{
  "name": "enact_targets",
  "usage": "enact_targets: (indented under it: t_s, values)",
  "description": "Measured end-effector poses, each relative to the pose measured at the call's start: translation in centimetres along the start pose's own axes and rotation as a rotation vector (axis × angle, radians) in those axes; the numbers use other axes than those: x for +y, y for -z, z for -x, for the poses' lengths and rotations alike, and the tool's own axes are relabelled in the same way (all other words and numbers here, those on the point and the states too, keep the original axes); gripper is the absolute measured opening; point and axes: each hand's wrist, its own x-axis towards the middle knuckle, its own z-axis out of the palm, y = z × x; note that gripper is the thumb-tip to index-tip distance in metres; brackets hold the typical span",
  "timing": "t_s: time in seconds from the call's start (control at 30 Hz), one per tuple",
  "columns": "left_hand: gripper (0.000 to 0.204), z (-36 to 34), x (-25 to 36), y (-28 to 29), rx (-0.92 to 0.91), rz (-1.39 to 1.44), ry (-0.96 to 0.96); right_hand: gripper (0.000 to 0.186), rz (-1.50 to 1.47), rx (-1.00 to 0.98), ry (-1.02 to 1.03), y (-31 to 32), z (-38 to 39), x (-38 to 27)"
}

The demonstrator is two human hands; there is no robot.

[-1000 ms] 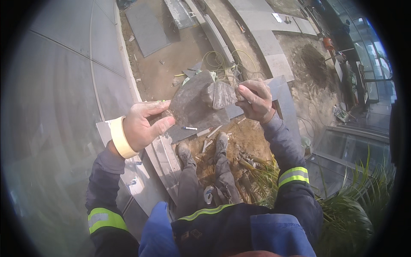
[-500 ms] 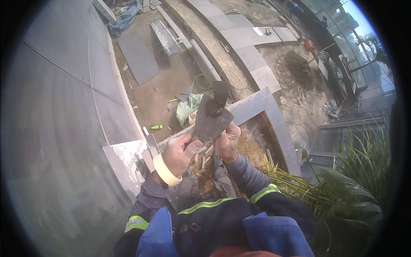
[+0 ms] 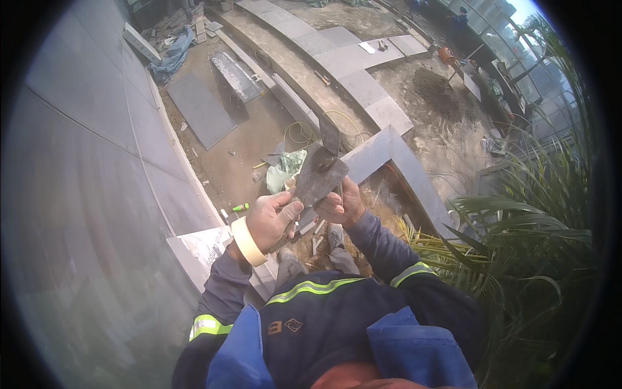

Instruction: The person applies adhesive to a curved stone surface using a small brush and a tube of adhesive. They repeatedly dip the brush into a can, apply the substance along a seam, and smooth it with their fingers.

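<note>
Left hand [image 3: 271, 222] and right hand [image 3: 342, 206] both clamped on dark stone shard [image 3: 319, 176], held chest-high above rubble [image 3: 324, 240]. Judgement: keep fingers off sharp edges, support from below, hold steady.

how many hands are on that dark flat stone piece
2. The left hand grips the dark stone piece at its lower left edge; the right hand holds it from beneath on the right. No other hands show.
</note>
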Motion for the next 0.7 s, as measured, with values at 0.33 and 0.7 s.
enact_targets:
  t_s: [0.33, 0.7]
  values:
    - [0.038, 4.1, -2.3, 1.8, -0.014, 0.088, 0.01, 0.06, 0.115, 0.114, 0.195, -2.0, 2.8, 2.1]
    - [0.053, 8.0, -19.4, 0.7, 0.502, 0.083, 0.09, 0.034, 0.705, 0.677, -0.179, 5.1, 5.8, 15.3]
